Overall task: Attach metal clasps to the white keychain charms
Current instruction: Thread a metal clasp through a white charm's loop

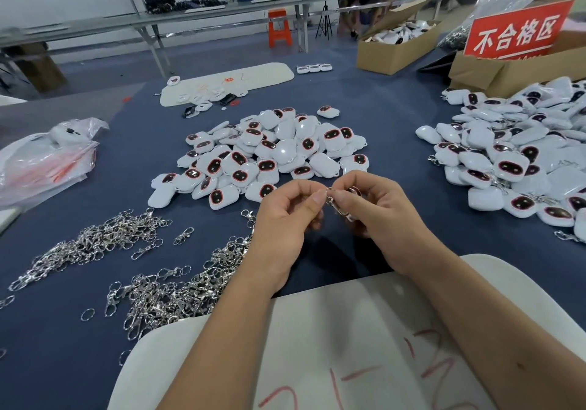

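My left hand and my right hand meet above the blue table, both pinching one metal clasp between fingertips. The clasp's ring sits at my left thumb, and its hook hangs down under my right fingers. A heap of white keychain charms with dark oval faces lies just beyond my hands. Loose metal clasps are strewn to the lower left. Neither hand holds a charm.
A second charm pile with clasps on some lies at right. A plastic bag sits at left. Cardboard boxes and a red sign stand at the back right. A white board lies under my forearms.
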